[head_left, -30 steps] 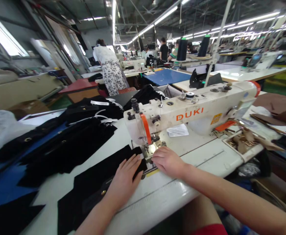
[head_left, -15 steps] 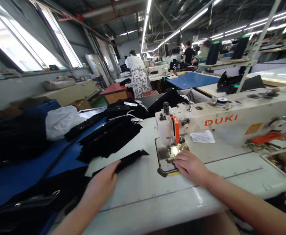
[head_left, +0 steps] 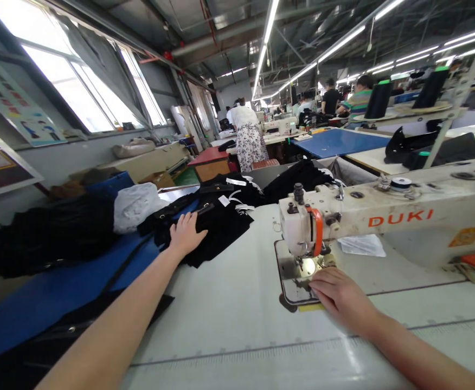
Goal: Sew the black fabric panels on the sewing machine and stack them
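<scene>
My left hand (head_left: 187, 234) lies with spread fingers on a stack of black fabric pieces (head_left: 217, 233), left of the sewing machine (head_left: 302, 227). Beside the needle plate (head_left: 292, 291), under the machine's lit needle area, my right hand (head_left: 335, 292) rests with its fingers pressed together. Whatever the right fingertips may hold is too hidden to make out. More black fabric (head_left: 70, 330) with a metal ring lies at the lower left, partly behind my left forearm.
A white plastic bag (head_left: 136, 206) sits on the left beside dark cloth. Black thread cones (head_left: 379, 100) stand behind the machine. A person in a patterned skirt (head_left: 250, 143) bends over a farther table, near a blue table (head_left: 339, 142). Other people are farther back.
My left hand has let go of the black piece it held and moved up and forward onto the stack, fingers opened. My right hand stays by the needle plate. The view has turned left.
</scene>
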Action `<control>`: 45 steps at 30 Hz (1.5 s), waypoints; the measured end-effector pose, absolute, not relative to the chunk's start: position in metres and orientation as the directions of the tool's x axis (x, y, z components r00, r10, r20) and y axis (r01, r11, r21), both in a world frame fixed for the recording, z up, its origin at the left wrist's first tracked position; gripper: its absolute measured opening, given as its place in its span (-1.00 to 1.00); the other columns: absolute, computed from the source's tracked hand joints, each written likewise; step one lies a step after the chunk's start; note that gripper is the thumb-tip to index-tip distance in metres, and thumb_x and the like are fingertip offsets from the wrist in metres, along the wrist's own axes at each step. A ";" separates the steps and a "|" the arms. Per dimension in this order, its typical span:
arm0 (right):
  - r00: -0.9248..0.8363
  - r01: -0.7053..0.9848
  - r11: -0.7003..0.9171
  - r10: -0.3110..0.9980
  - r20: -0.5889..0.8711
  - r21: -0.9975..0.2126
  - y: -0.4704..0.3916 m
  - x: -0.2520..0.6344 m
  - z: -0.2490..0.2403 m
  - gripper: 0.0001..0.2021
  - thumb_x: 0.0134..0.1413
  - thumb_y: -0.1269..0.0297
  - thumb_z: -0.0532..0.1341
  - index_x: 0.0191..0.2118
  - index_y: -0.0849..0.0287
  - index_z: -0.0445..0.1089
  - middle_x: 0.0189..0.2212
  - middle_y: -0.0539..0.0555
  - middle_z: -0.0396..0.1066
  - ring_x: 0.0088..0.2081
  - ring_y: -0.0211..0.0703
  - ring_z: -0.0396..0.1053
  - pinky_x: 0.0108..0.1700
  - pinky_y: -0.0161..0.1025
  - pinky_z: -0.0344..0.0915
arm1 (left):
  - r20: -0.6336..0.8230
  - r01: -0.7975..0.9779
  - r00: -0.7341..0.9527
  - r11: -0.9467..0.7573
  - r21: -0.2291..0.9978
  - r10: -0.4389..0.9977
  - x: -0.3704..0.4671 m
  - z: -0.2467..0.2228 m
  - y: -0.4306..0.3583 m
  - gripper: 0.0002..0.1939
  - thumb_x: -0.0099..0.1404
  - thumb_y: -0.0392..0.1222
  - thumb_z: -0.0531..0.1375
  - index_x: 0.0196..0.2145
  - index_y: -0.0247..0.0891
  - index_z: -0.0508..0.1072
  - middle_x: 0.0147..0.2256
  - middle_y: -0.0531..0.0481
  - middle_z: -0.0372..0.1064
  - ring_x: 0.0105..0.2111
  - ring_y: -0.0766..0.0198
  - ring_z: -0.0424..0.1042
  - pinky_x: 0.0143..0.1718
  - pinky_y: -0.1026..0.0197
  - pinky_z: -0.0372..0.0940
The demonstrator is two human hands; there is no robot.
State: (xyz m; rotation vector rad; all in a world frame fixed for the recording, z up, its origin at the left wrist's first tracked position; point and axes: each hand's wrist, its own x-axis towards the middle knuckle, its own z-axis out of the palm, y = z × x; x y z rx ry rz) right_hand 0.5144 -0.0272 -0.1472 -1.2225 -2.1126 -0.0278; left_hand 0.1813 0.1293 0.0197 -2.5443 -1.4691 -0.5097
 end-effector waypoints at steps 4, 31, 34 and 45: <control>-0.345 0.765 0.581 0.733 0.587 -0.276 -0.029 0.517 -0.148 -0.76 0.26 0.37 0.06 -0.23 0.14 0.50 -0.25 0.15 0.51 -0.20 -0.06 0.44 -0.09 -0.07 0.40 | 0.309 0.918 0.359 -0.393 0.052 0.880 0.137 -0.001 0.110 -0.58 0.33 -0.01 0.16 0.06 -0.28 0.34 0.05 -0.16 0.33 -0.03 0.07 0.39 -0.03 -0.11 0.33; -0.357 0.769 0.584 0.730 0.583 -0.261 -0.029 0.517 -0.142 -0.80 0.20 0.42 0.11 -0.28 0.13 0.50 -0.29 0.13 0.51 -0.23 -0.09 0.45 -0.14 -0.12 0.41 | -0.045 0.972 0.107 -0.095 0.214 0.993 0.120 -0.045 0.017 -0.48 0.35 0.03 -0.14 -0.48 -0.23 0.49 -0.43 -0.16 0.55 -0.38 0.02 0.56 -0.31 0.08 0.40; -0.347 0.767 0.580 0.734 0.584 -0.273 -0.029 0.517 -0.142 -0.79 0.21 0.42 0.10 -0.27 0.13 0.50 -0.29 0.13 0.50 -0.23 -0.09 0.43 -0.15 -0.13 0.40 | 0.067 0.950 0.002 -0.023 0.311 0.998 0.111 -0.038 0.026 -0.50 0.30 0.09 -0.11 -0.53 -0.20 0.47 -0.43 -0.14 0.56 -0.34 0.00 0.56 -0.30 0.09 0.41; -0.343 0.767 0.575 0.744 0.574 -0.286 -0.024 0.511 -0.141 -0.79 0.24 0.42 0.10 -0.31 0.19 0.49 -0.36 0.12 0.49 -0.25 -0.12 0.40 -0.13 -0.15 0.33 | 0.229 0.762 0.646 -0.602 -0.237 0.728 0.220 -0.073 -0.006 -0.61 0.27 -0.37 -0.02 -0.04 -0.33 0.49 -0.03 -0.25 0.47 -0.10 0.00 0.51 -0.11 0.04 0.44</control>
